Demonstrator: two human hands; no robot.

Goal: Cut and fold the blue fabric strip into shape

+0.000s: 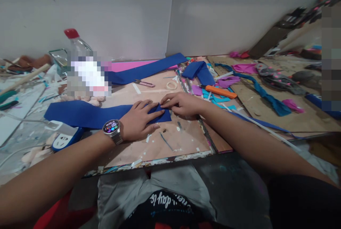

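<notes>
A wide strip of blue fabric (87,114) lies across the board in front of me, its short end toward the right. Flat on that strip rests my left hand (140,119), fingers spread and pressing it down; a watch is on the wrist. At the strip's right end, my right hand (183,104) has its fingers bent, with the fingertips at the upper edge of the fabric in what looks like a pinch. My palm and fingers hide part of the strip.
Behind the strip are thread snips (145,83), a tape ring (172,86) and another blue strip (151,68). An orange cutter (221,92) and folded blue fabric (199,72) lie to the right. A power socket (64,139) and a red-capped bottle (77,42) stand left.
</notes>
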